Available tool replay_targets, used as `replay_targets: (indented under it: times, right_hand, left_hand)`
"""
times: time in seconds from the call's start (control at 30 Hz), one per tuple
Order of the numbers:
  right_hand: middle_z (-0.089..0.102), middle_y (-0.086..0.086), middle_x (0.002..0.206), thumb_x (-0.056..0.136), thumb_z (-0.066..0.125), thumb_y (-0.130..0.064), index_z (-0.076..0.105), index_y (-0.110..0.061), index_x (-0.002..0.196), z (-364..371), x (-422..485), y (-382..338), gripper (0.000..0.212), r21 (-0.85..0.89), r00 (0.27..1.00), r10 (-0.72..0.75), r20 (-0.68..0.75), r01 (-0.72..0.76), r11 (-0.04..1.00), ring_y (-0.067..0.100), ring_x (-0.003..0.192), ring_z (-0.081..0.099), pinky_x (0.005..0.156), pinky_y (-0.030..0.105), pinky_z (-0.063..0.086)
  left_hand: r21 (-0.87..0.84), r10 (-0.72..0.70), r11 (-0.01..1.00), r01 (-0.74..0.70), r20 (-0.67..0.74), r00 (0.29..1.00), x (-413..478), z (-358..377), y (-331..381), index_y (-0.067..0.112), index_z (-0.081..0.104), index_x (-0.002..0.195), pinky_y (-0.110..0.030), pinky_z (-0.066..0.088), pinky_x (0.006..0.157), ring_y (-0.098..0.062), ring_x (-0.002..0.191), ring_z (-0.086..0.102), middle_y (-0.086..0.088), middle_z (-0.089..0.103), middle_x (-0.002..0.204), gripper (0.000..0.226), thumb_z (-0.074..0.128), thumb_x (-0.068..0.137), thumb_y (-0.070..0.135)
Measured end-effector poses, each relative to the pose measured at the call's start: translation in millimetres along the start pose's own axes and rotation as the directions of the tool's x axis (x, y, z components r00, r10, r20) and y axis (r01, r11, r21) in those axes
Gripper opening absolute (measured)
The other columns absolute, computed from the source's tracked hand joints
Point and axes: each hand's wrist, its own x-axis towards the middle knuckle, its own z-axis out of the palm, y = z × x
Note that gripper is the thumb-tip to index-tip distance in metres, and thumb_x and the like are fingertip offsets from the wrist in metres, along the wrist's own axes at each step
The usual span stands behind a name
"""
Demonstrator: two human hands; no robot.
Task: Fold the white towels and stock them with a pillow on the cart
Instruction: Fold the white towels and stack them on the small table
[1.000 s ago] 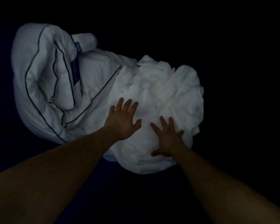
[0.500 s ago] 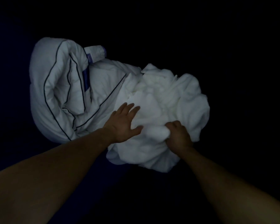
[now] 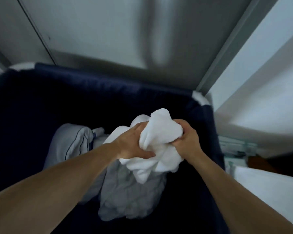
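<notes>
A bunched white towel (image 3: 161, 132) is held up over a deep navy fabric bin (image 3: 108, 85). My left hand (image 3: 134, 144) grips its left side, thumb curled under the cloth. My right hand (image 3: 186, 139) grips its right side. Part of the towel hangs down between my wrists. Below it, at the bottom of the bin, lies more crumpled white cloth (image 3: 130, 196). A white pillow with dark piping (image 3: 69, 146) lies to the left of that cloth, deep in the bin.
The bin's rim has white corners (image 3: 200, 97). Behind it stands a grey wall or door panel (image 3: 108, 31). To the right are a white wall (image 3: 260, 81), a white surface (image 3: 269, 191) and a dim shelf gap (image 3: 240, 149).
Both hands went from lying flat on the cloth to gripping a towel and lifting it up out of the bin. The view has risen, showing the bin's rim and the wall.
</notes>
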Motion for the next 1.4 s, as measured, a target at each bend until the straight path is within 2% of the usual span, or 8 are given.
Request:
replay_targets:
  times: [0.13,0.37,0.53,0.83,0.97,1.13,1.27,1.4]
  right_hand:
    - [0.069,-0.017,0.09,0.076,0.076,-0.001,0.061,-0.043,0.092,-59.8,-18.6,-60.1,0.047,-0.007,0.987,-0.116,-0.115,0.116,0.993,-0.012,0.079,0.063,0.061,0.007,0.047]
    - [0.065,-0.02,0.084,0.071,0.074,-0.002,0.063,-0.035,0.099,-181.1,-84.0,-159.9,0.045,-0.062,0.879,-0.361,-0.311,0.36,0.931,0.002,0.081,0.062,0.071,0.026,0.053]
    - [0.068,-0.024,0.081,0.07,0.069,-0.003,0.062,-0.044,0.085,-275.3,-151.0,-191.1,0.044,-0.09,0.806,-0.44,-0.397,0.443,0.892,-0.005,0.078,0.063,0.071,0.027,0.056]
    - [0.066,-0.022,0.072,0.067,0.072,-0.005,0.062,-0.04,0.085,-395.6,-238.2,-165.1,0.041,-0.191,0.741,-0.395,-0.543,0.349,0.918,-0.008,0.071,0.06,0.065,0.014,0.046]
    - [0.069,-0.002,0.098,0.068,0.074,-0.004,0.067,-0.026,0.105,-418.7,-252.5,-126.3,0.044,-0.265,0.746,-0.317,-0.586,0.193,0.945,0.019,0.089,0.062,0.078,0.028,0.047]
    - [0.05,-0.013,0.099,0.066,0.077,-0.009,0.059,-0.033,0.102,-422.3,-260.7,-54.7,0.046,-0.418,0.749,-0.295,-0.594,0.026,0.908,0.003,0.079,0.046,0.065,0.003,0.033]
    - [0.043,-0.014,0.115,0.072,0.077,-0.021,0.055,-0.034,0.119,-395.1,-264.0,28.6,0.054,-0.435,0.868,-0.153,-0.472,-0.079,0.897,0.004,0.087,0.048,0.061,0.001,0.037]
    - [0.036,-0.008,0.136,0.074,0.08,-0.041,0.043,-0.032,0.139,-374.8,-261.8,92.8,0.075,-0.473,0.97,0.039,-0.241,-0.152,0.868,0.013,0.115,0.047,0.089,0.015,0.04]
  left_hand:
    - [-0.019,0.095,0.995,-0.098,-0.12,0.988,-11.5,-32.1,90.5,0.06,0.022,0.141,-0.033,0.045,0.101,-0.006,0.126,0.051,0.028,0.042,0.143,0.1,0.082,0.06,0.063]
    - [0.053,0.22,0.975,-0.214,-0.317,0.923,-50.8,-53.3,252.0,0.028,0.034,0.149,-0.023,0.041,0.102,-0.013,0.127,0.051,0.007,0.051,0.142,0.098,0.082,0.067,0.053]
    - [0.028,0.348,0.931,-0.365,-0.376,0.859,-77.8,-29.3,366.0,0.036,0.044,0.14,0.004,0.034,0.076,0.026,0.103,0.048,0.036,0.05,0.117,0.084,0.089,0.07,0.04]
    - [0.087,0.438,0.899,-0.43,-0.131,0.889,-70.4,46.7,484.4,0.03,0.055,0.125,0.006,0.036,0.062,0.031,0.073,0.05,0.032,0.053,0.093,0.054,0.079,0.078,0.044]
    - [0.193,0.413,0.881,-0.432,0.135,0.901,-54.7,76.6,499.6,0.033,0.038,0.146,-0.015,0.043,0.092,0.006,0.109,0.054,0.023,0.055,0.127,0.081,0.078,0.078,0.052]
    - [0.259,0.288,0.892,-0.37,0.304,0.908,-31.3,110.7,493.0,0.038,0.022,0.154,-0.04,0.04,0.111,-0.016,0.131,0.047,0.01,0.046,0.148,0.098,0.082,0.076,0.045]
    - [0.397,0.195,0.849,-0.348,0.377,0.906,-16.1,158.9,472.3,0.022,0.027,0.154,-0.031,0.039,0.106,-0.021,0.128,0.048,0.001,0.046,0.148,0.085,0.076,0.085,0.027]
    - [0.436,0.039,0.868,-0.238,0.418,0.907,-1.2,204.5,440.3,0.02,0.018,0.158,-0.035,0.033,0.115,-0.026,0.138,0.04,-0.008,0.036,0.156,0.078,0.06,0.094,0.012]
